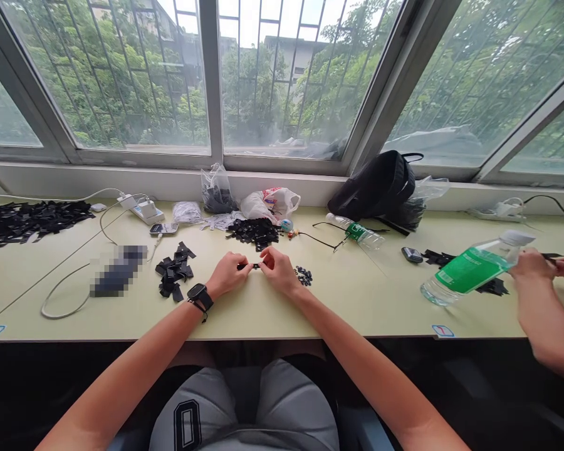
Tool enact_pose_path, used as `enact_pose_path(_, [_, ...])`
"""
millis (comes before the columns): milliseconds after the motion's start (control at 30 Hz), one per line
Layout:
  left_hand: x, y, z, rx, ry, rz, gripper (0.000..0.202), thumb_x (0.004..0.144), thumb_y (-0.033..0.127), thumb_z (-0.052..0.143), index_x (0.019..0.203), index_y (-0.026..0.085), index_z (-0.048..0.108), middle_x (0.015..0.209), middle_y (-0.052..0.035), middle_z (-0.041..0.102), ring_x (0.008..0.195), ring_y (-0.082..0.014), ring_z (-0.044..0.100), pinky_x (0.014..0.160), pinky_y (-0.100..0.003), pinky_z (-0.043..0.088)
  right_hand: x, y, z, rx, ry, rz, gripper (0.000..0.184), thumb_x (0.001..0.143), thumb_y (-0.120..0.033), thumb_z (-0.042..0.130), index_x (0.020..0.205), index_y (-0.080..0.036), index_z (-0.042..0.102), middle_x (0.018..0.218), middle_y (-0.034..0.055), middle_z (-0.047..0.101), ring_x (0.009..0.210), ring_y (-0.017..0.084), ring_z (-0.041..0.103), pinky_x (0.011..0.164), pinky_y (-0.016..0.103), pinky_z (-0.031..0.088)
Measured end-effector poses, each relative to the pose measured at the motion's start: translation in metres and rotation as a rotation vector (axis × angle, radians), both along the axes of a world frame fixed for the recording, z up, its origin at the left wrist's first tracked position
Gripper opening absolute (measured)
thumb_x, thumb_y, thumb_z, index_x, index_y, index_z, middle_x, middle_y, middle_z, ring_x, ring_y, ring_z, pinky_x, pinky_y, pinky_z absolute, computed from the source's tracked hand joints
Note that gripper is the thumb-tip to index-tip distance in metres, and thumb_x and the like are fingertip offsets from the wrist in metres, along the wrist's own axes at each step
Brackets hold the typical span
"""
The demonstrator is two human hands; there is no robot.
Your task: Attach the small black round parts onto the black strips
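Note:
My left hand (229,274) and my right hand (279,272) meet over the middle of the table, fingertips pinched. Between them they hold a small black strip (256,266), mostly hidden by the fingers; its exact kind is too small to make out. Just right of my right hand lies a little heap of small black parts (304,275). Beyond the hands sits a pile of black pieces (254,233). To the left of my left hand is a loose pile of flat black strips (175,272).
At right, a large green-labelled bottle (472,269) leans near a co-worker's hands (533,266). Along the back stand a black bag (376,185), plastic bags (217,191), a smaller bottle (357,232) and eyeglasses (333,241). A power strip (148,212) with cables and more black strips (32,219) lie left.

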State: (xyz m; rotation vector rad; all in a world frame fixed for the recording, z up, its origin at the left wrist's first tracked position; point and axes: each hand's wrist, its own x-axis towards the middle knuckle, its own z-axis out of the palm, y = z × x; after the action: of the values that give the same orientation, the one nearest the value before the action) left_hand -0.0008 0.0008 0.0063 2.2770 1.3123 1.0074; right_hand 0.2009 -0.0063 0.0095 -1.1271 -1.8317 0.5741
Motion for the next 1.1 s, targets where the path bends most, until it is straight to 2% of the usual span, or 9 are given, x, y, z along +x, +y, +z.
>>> enact_pose_path(367, [0.004, 0.001, -0.004, 0.033, 0.125, 0.055, 0.028, 0.093, 0.031, 0.061, 0.067, 0.02, 0.064, 0.076, -0.0058, 0.069, 0.08, -0.0216, 0.057, 0.073, -0.033, 0.042, 0.0, 0.005, -0.004, 0.006, -0.063, -0.016, 0.011, 0.081, -0.022, 0.058, 0.092, -0.022, 0.057, 0.066, -0.0033, 0.057, 0.06, 0.016, 0.052, 0.059, 0.027, 0.04])
enact_pose_path(633, [0.006, 0.001, -0.005, 0.053, 0.122, 0.083, 0.026, 0.089, 0.03, 0.063, 0.065, 0.022, 0.064, 0.074, -0.0065, 0.069, 0.08, -0.0239, 0.06, 0.069, -0.034, 0.042, 0.0, 0.006, -0.002, -0.028, -0.071, -0.009, 0.011, 0.08, -0.022, 0.06, 0.091, -0.022, 0.056, 0.066, -0.0038, 0.056, 0.06, 0.016, 0.052, 0.06, 0.028, 0.041])
enact_pose_path(733, [0.006, 0.0, -0.005, 0.026, 0.099, 0.122, 0.017, 0.085, 0.027, 0.065, 0.069, 0.022, 0.064, 0.073, -0.0059, 0.068, 0.078, -0.0238, 0.06, 0.067, -0.034, 0.042, 0.001, 0.006, -0.003, -0.028, -0.082, -0.011, 0.012, 0.081, -0.023, 0.062, 0.091, -0.023, 0.056, 0.068, -0.0031, 0.058, 0.061, 0.017, 0.053, 0.061, 0.029, 0.042])
enact_pose_path(800, [0.005, 0.0, -0.004, 0.004, 0.068, 0.14, 0.005, 0.083, 0.026, 0.067, 0.081, 0.021, 0.068, 0.075, -0.0045, 0.067, 0.078, -0.0235, 0.061, 0.067, -0.034, 0.044, 0.001, 0.006, -0.005, 0.015, -0.124, -0.047, 0.013, 0.082, -0.025, 0.065, 0.09, -0.023, 0.055, 0.073, -0.0013, 0.059, 0.065, 0.017, 0.053, 0.063, 0.03, 0.043])
enact_pose_path(867, [0.003, 0.0, -0.003, 0.012, 0.034, 0.103, 0.015, 0.082, 0.023, 0.067, 0.096, 0.022, 0.071, 0.082, -0.004, 0.069, 0.082, -0.0239, 0.062, 0.073, -0.035, 0.048, 0.001, 0.007, -0.005, 0.103, -0.201, -0.123, 0.015, 0.082, -0.026, 0.068, 0.087, -0.023, 0.054, 0.079, 0.0019, 0.061, 0.072, 0.02, 0.055, 0.066, 0.031, 0.042])
enact_pose_path(967, [-0.001, 0.0, -0.001, 0.061, 0.007, -0.056, 0.037, 0.079, 0.014, 0.065, 0.114, 0.025, 0.073, 0.105, -0.0046, 0.075, 0.101, -0.0256, 0.065, 0.092, -0.039, 0.052, 0.008, 0.012, 0.003, 0.224, -0.291, -0.234, 0.015, 0.085, -0.027, 0.068, 0.082, -0.023, 0.055, 0.083, 0.0057, 0.063, 0.082, 0.024, 0.055, 0.071, 0.033, 0.041])
enact_pose_path(1033, [-0.003, 0.0, -0.001, 0.075, 0.012, -0.155, 0.045, 0.079, 0.008, 0.062, 0.117, 0.028, 0.076, 0.122, -0.0027, 0.075, 0.114, -0.0262, 0.063, 0.104, -0.042, 0.05, 0.023, 0.019, 0.013, 0.241, -0.289, -0.264, 0.014, 0.088, -0.03, 0.066, 0.08, -0.022, 0.058, 0.08, 0.006, 0.063, 0.081, 0.024, 0.056, 0.073, 0.034, 0.042])
enact_pose_path(1100, [-0.003, 0.0, -0.001, 0.07, 0.033, -0.2, 0.047, 0.08, 0.006, 0.06, 0.115, 0.03, 0.079, 0.131, 0.0, 0.074, 0.122, -0.0268, 0.06, 0.11, -0.045, 0.048, 0.046, 0.026, 0.025, 0.184, -0.254, -0.233, 0.017, 0.09, -0.034, 0.064, 0.078, -0.021, 0.063, 0.077, 0.0053, 0.064, 0.076, 0.022, 0.056, 0.071, 0.033, 0.042])
